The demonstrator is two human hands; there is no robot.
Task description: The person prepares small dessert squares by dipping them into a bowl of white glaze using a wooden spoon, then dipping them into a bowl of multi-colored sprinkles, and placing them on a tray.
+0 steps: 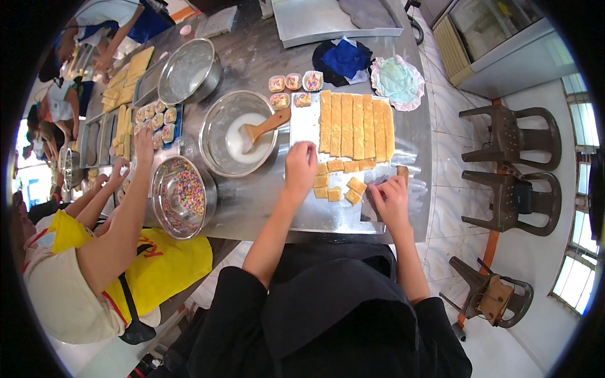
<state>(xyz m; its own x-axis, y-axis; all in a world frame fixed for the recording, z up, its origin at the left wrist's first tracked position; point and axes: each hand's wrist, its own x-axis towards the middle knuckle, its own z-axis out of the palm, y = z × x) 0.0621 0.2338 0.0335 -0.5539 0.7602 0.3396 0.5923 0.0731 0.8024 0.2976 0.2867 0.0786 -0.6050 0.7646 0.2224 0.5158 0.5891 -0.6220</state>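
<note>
Sponge cake strips (357, 125) lie side by side on a metal tray (305, 120), with small cut cake squares (356, 185) below them. My left hand (301, 165) hovers at the tray's left edge, fingers curled; whether it holds anything cannot be told. My right hand (391, 196) is at the tray's right side, by a wooden-handled scraper (373, 208), its grip unclear. To the left, a steel bowl (208, 146) contains white icing and a wooden spoon (267, 127). Sprinkle-topped cakes in paper cups (312, 81) stand behind the tray's left corner.
At the left, a co-worker in a yellow apron (165, 264) reaches past a bowl of sprinkles (157, 198) toward a tray of decorated cakes (178, 120). Another steel bowl (215, 85) stands behind. Cloth caps (397, 82) and a large pan (307, 33) lie at the back; plastic chairs (510, 137) line the right.
</note>
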